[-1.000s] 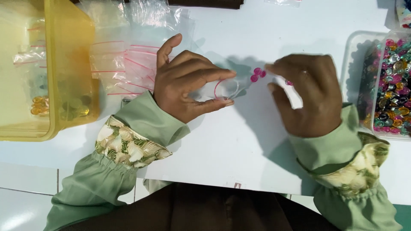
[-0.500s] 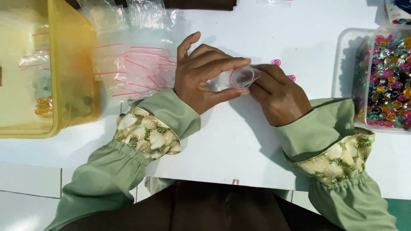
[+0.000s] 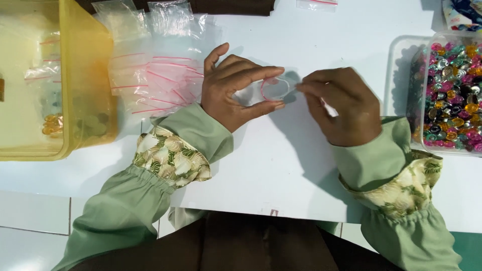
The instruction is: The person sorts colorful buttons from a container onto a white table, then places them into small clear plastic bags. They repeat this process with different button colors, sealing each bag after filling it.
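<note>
My left hand (image 3: 236, 90) holds a small clear zip bag (image 3: 275, 88) with a pink strip, its mouth spread open between thumb and fingers above the white table (image 3: 281, 170). My right hand (image 3: 341, 105) is just to the right of the bag, fingertips pinched together at its mouth; whether it holds anything is too small to tell. Both arms wear green sleeves with flowered cuffs.
A pile of empty clear zip bags (image 3: 155, 70) lies left of my left hand. A yellow plastic bin (image 3: 85, 85) with filled bags stands at far left. A clear tray of shiny coloured beads (image 3: 452, 95) sits at the right edge.
My right hand came in to the bag's mouth half a second ago and has since drawn back slightly to the right. The pink beads seen on the table earlier are out of sight.
</note>
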